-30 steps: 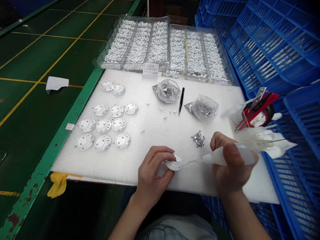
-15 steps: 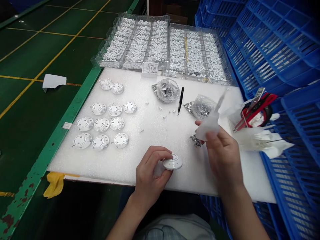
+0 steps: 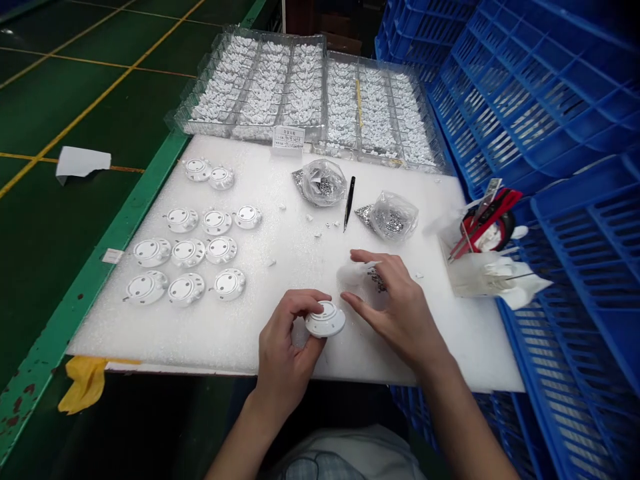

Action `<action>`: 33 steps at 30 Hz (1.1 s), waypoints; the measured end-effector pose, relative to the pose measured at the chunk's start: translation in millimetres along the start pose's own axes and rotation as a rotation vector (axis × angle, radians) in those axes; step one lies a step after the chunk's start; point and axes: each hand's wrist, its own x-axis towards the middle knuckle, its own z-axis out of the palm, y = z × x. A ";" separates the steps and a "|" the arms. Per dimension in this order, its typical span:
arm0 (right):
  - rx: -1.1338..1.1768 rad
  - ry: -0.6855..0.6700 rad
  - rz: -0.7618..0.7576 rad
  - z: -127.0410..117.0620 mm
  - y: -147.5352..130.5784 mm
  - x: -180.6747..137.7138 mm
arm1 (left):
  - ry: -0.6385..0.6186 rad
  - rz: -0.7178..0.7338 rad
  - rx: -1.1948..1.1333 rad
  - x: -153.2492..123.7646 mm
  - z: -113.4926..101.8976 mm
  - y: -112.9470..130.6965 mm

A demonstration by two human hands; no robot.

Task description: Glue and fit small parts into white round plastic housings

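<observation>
Near the front edge of the table (image 3: 200,337), a white disc (image 3: 327,323), presumably light, stiff and best taken by its rim, is pinched by the left hand (image 3: 284,343), while the right hand (image 3: 401,308) is held spread beside a translucent bottle (image 3: 351,274).

A round white disc (image 3: 327,323) faces upward near a translucent bottle (image 3: 351,274).

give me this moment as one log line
left hand: holds white disc | right hand: fingers spread by translucent bottle, contact unclear | black tweezers: on white foam sheet
</observation>
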 end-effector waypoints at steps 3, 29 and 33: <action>-0.091 0.076 0.054 -23.5 2.1 -8.2 | -0.002 -0.040 -0.013 -0.8 -0.5 -0.3; -0.065 0.004 0.114 -26.1 6.2 -25.5 | -0.042 0.035 0.124 -1.1 2.2 2.6; -0.065 -0.006 0.085 -20.4 9.4 -43.9 | -0.056 0.038 0.141 -0.2 2.2 4.2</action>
